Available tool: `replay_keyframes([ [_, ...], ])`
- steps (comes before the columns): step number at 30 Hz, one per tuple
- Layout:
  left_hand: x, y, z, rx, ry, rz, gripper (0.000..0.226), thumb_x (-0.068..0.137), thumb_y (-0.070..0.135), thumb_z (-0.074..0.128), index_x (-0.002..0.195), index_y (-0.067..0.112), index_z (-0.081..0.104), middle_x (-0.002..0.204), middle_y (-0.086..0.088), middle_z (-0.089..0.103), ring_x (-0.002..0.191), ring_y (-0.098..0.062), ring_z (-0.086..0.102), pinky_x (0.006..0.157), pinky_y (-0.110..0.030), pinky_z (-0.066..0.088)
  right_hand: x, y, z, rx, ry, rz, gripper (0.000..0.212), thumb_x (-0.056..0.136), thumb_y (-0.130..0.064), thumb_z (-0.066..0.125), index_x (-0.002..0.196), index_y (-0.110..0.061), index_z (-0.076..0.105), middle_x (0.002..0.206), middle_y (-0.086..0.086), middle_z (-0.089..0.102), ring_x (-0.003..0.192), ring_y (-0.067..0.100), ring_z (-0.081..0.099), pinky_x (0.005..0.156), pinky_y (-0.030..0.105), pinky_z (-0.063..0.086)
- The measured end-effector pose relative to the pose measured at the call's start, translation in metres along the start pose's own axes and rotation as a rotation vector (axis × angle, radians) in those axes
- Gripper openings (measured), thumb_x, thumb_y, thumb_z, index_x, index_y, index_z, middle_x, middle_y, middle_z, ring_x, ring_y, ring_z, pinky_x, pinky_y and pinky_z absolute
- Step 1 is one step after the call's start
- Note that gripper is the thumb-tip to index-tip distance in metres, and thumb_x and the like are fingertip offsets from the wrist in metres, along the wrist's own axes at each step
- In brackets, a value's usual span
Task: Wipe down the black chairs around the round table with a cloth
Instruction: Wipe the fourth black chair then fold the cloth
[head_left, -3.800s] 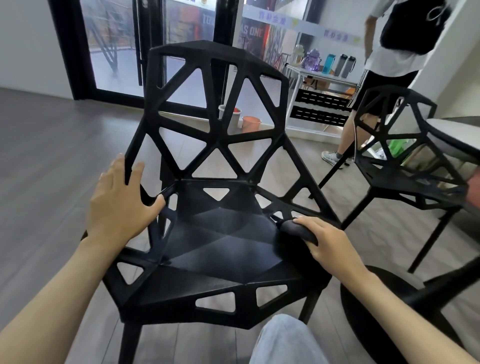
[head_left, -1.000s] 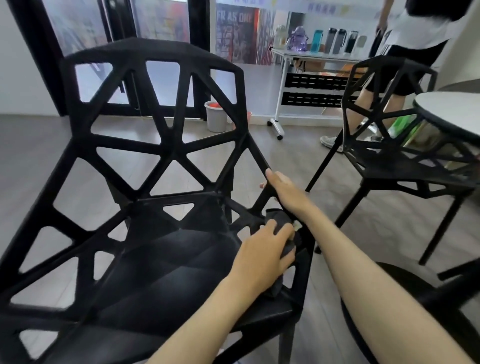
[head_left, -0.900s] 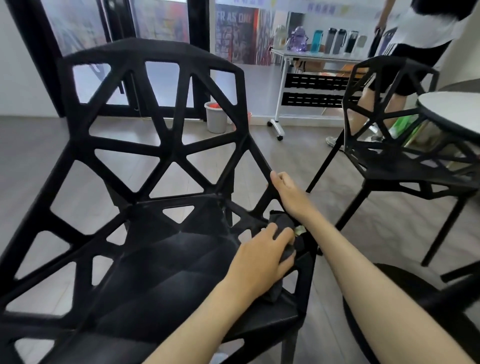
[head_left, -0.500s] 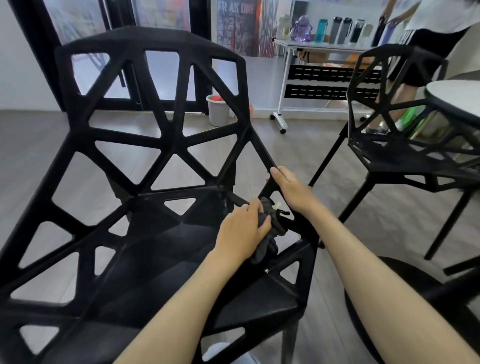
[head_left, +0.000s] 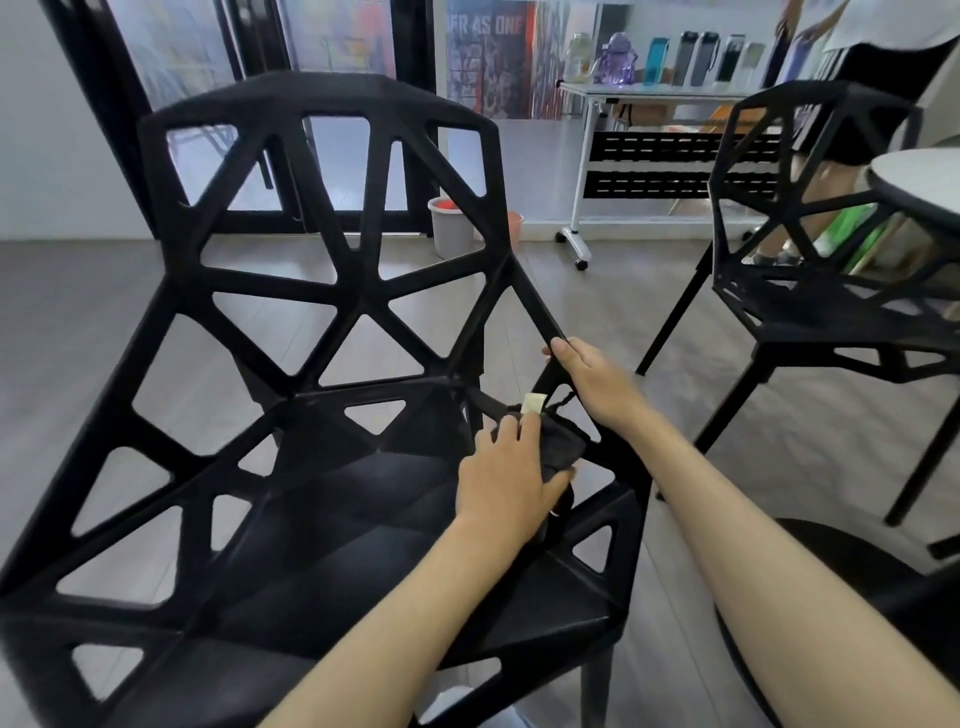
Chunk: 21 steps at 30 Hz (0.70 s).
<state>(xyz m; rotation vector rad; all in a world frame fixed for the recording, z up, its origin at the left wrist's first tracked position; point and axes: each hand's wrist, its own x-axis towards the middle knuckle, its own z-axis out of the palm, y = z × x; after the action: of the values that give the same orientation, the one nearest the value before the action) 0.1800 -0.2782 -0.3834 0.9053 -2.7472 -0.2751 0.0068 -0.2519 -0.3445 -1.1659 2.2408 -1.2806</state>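
A black lattice chair (head_left: 332, 291) fills the view in front of me. My left hand (head_left: 511, 478) holds a dark cloth (head_left: 563, 447) with a pale tag against the right rear corner of the seat, where the side strut meets it. The thumb wraps the cloth's near edge. My right hand (head_left: 592, 379) grips the chair's slanted right strut just above the cloth. A second black chair (head_left: 810, 312) stands to the right, beside the round table (head_left: 924, 176).
The table's dark round base (head_left: 831, 571) lies on the floor at the lower right. A person (head_left: 883, 52) stands behind the second chair. Farther back are a white rolling table (head_left: 576, 228) with bottles and a grey bucket (head_left: 449, 228) by the glass doors.
My left hand has rubbed the cloth back and forth over the seat's right rear corner, and its pale tag now shows. My right hand has kept its hold on the strut.
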Motion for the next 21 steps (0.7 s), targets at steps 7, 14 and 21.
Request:
replay_keyframes([
  [7,0.052,-0.054,0.014,-0.233,0.087,-0.094,0.053,0.106,0.036,0.051,0.151,0.014,0.037,0.126,-0.010,0.052,0.110,-0.033,0.056,0.080,-0.040,0.045,-0.001,0.001,-0.001,0.016,-0.007,0.012,0.044,0.109,-0.048,0.038,0.125,-0.019,0.066,0.122,-0.002,0.068,0.118,0.015,0.059,0.093,0.029,0.037],
  [14,0.009,-0.017,0.026,0.143,0.337,0.383,0.045,0.088,0.047,0.049,0.121,0.017,0.056,0.102,-0.001,0.060,0.088,-0.026,0.056,0.073,-0.041,0.044,0.001,0.003,0.001,0.022,0.012,0.010,0.040,0.109,-0.047,0.039,0.119,-0.020,0.067,0.118,-0.002,0.067,0.112,0.015,0.059,0.088,0.030,0.039],
  [21,0.063,-0.066,0.026,0.071,0.146,-0.015,0.055,0.103,0.043,0.053,0.149,0.018,0.039,0.129,-0.008,0.047,0.111,-0.028,0.050,0.084,-0.037,0.039,0.005,0.011,0.000,0.025,0.012,0.007,0.038,0.107,-0.053,0.038,0.110,-0.030,0.068,0.117,-0.005,0.069,0.115,0.015,0.062,0.102,0.036,0.044],
])
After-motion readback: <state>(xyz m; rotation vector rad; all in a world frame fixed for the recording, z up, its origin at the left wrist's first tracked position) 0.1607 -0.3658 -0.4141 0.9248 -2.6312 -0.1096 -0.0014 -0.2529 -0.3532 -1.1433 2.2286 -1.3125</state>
